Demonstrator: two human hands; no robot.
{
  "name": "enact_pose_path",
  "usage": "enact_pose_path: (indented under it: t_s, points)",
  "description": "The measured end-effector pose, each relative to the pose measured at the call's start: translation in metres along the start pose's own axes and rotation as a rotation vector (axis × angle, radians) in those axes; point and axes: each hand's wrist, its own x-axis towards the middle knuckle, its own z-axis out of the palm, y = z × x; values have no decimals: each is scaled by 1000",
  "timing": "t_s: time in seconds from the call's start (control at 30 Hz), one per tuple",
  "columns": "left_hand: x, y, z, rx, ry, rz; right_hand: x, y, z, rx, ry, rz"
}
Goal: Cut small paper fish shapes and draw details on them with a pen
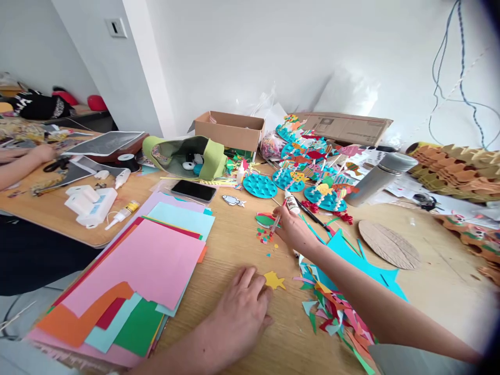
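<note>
My right hand (294, 229) is closed round a small white glue bottle (291, 202), its nozzle tipped down to the left over tiny coloured paper bits (264, 237) and a red and green cut-out (265, 219). My left hand (238, 307) lies flat on the wooden table (242, 245), fingers together, with its fingertips touching a yellow paper shape (274, 281).
A stack of coloured paper sheets (144, 265) lies to the left, a black phone (193, 190) beyond it. Paper scraps (332, 312) and teal paper lie on the right, with a cardboard oval (388, 244), a steel flask (380, 178), craft pieces on teal discs (308, 166) and a box (229, 130). Another person's arm (23, 159) rests far left.
</note>
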Motion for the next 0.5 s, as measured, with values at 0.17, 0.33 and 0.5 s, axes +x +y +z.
enact_pose_path:
  t_s: [0.17,0.33,0.5]
  points:
    - [0,0,0,-15,5,-8,-1,4,9,-50,-27,35]
    - [1,0,-2,-20,-14,-10,-1,9,10,-31,-10,42]
    - [1,1,-4,-15,-17,-11,0,12,12,2,19,50]
